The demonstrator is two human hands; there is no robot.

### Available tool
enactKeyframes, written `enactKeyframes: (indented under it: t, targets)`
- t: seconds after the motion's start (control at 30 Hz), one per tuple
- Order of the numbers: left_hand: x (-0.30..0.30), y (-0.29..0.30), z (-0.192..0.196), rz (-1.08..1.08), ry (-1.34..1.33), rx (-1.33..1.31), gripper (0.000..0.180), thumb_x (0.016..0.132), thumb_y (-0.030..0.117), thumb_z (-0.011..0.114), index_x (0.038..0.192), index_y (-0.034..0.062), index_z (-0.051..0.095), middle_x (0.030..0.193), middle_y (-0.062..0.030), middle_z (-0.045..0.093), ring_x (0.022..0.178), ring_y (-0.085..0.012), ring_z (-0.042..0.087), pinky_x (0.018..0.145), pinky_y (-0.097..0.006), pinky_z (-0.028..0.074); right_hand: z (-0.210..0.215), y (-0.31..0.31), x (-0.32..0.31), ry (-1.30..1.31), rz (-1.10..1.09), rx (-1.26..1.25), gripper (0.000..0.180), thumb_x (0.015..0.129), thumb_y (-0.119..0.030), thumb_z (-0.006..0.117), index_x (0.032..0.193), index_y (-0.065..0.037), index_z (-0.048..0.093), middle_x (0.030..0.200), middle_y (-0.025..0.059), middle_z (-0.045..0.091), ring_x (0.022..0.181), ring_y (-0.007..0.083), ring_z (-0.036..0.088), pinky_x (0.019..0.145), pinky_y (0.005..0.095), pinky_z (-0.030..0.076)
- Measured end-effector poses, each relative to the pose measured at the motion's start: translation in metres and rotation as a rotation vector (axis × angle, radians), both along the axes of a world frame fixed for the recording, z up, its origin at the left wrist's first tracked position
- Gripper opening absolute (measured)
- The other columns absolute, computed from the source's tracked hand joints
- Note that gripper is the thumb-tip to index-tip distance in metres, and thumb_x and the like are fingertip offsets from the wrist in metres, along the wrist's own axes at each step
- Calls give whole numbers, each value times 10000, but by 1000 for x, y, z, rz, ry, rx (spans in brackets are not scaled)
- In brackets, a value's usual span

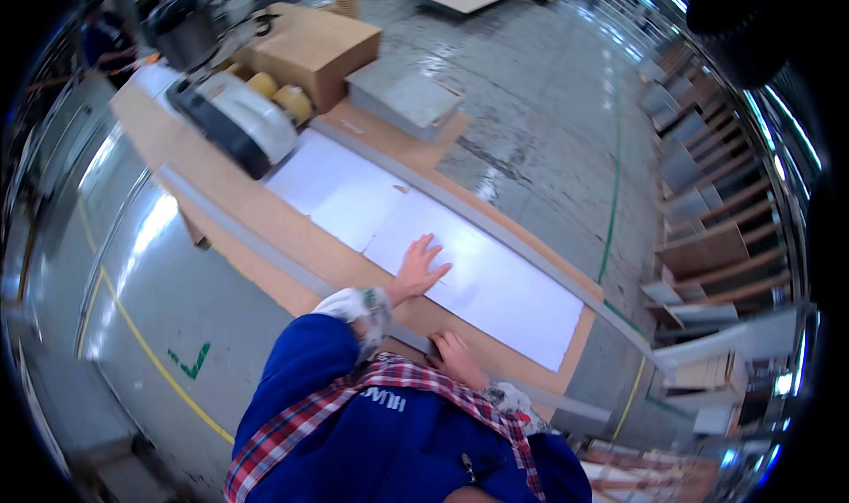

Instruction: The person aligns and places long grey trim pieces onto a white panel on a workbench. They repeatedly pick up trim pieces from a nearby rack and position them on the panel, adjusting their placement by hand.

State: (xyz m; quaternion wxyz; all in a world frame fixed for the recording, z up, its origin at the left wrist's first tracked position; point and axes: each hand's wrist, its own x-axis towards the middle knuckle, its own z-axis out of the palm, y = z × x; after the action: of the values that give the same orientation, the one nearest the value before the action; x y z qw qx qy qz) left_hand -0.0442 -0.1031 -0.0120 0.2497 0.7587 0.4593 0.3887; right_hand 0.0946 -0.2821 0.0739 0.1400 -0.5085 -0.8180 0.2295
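A long white panel (485, 284) lies on the brown board tabletop (243, 235) in front of me. My left hand (421, 270) lies flat on its near side, fingers spread. A second white panel (340, 187) sits end to end with it, farther left. Close to my body, my right hand (459, 359) rests at the near grey rail (414, 339) with its fingers loosely stretched over it; their tips are partly hidden. Neither hand has anything lifted in it.
At the table's far left stands a black-and-white machine (243, 118) with yellow rollers (290, 102). Beyond it are a cardboard box (309, 48) and a grey slab-like block (405, 96). A far grey rail (495, 214) runs along the panels. Racks of boards (712, 229) line the right.
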Motion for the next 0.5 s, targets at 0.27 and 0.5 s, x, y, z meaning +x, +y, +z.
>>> enactKeyframes:
  t: [0.27, 0.5]
  targets:
    - [-120, -41, 42, -106, 184, -141, 448, 824, 340, 619, 1117, 4, 582, 1125, -199, 587, 1110, -357, 513, 1009, -440, 332, 17, -8, 83, -94, -85, 204, 406, 652, -191, 709, 1011, -52, 580, 1011, 109, 584, 935, 288, 563, 783, 379, 491]
    - [-183, -52, 94, 48, 546, 150, 561, 795, 377, 635, 1244, 75, 489, 1285, -156, 466, 1239, -312, 394, 1049, -534, 199, 38, -24, 194, -215, -236, 126, 389, 629, -156, 709, 990, -68, 594, 1022, 107, 584, 960, 294, 554, 814, 376, 483]
